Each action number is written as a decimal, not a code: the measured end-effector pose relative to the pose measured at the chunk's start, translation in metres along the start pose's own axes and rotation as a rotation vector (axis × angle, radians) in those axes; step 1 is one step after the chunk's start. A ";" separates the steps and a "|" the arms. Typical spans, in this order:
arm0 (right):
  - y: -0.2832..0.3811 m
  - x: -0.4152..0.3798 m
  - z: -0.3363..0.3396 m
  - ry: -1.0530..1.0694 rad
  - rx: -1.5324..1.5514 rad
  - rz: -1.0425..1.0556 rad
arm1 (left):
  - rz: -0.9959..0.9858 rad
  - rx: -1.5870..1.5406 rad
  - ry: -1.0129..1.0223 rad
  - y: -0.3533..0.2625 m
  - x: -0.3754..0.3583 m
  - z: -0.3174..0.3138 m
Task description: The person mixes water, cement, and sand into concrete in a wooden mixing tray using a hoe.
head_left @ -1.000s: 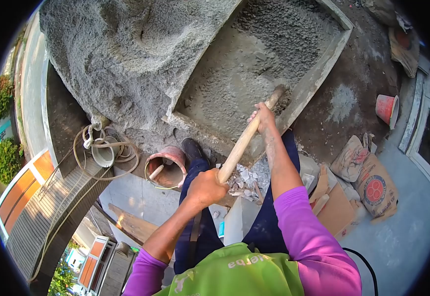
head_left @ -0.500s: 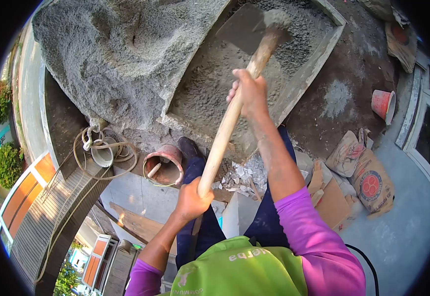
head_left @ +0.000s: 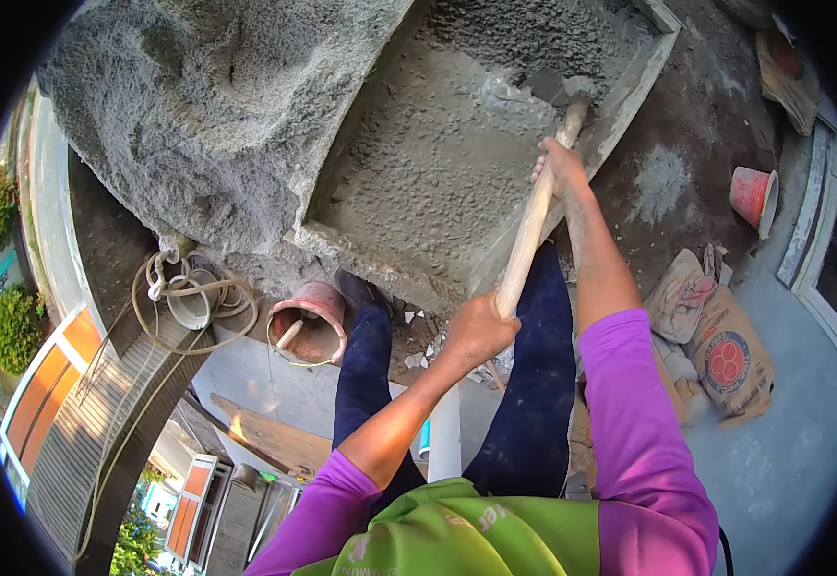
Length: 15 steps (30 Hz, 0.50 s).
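Both hands grip the long wooden handle of a hoe (head_left: 532, 226). My left hand (head_left: 481, 330) is wrapped round the handle's near end, and my right hand (head_left: 560, 167) is closed farther up, close to the head. The hoe's flat metal blade sits partly sunk in wet grey mortar (head_left: 428, 158), near the right wall of the mixing trough (head_left: 603, 161). Mortar clings round the top of the handle, and the blade's lower edge is hidden.
A heap of grey sand (head_left: 217, 106) rises left of the trough. By my feet stands a red bucket (head_left: 309, 324) with a stick-like handle inside. A coiled rope (head_left: 246, 305) lies left. Cement sacks (head_left: 731, 365) and another red bucket (head_left: 753, 200) are at right.
The hoe has come down from above the trough into the mortar, its head moving right and lower. Both hands have shifted right with the handle, and my view has moved slightly.
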State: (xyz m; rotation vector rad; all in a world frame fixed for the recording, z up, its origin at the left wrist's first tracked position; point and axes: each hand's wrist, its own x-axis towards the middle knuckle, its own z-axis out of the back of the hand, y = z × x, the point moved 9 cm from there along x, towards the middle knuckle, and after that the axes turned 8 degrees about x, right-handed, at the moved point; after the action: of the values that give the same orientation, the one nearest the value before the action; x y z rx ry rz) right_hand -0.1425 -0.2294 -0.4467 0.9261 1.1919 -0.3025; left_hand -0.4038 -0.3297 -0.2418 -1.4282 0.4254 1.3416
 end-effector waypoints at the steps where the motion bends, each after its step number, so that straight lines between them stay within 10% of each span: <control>1: -0.012 0.000 -0.015 0.014 0.052 -0.026 | 0.029 0.030 0.004 0.008 -0.003 0.014; 15: -0.145 -0.187 -0.163 0.069 0.604 -0.288 | 0.050 0.378 -0.075 0.092 -0.162 0.225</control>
State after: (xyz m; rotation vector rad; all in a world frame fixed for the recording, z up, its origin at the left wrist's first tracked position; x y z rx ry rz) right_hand -0.4152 -0.2442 -0.3572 1.2889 1.3246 -0.9030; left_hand -0.6373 -0.2351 -0.0929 -1.0574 0.6321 1.2706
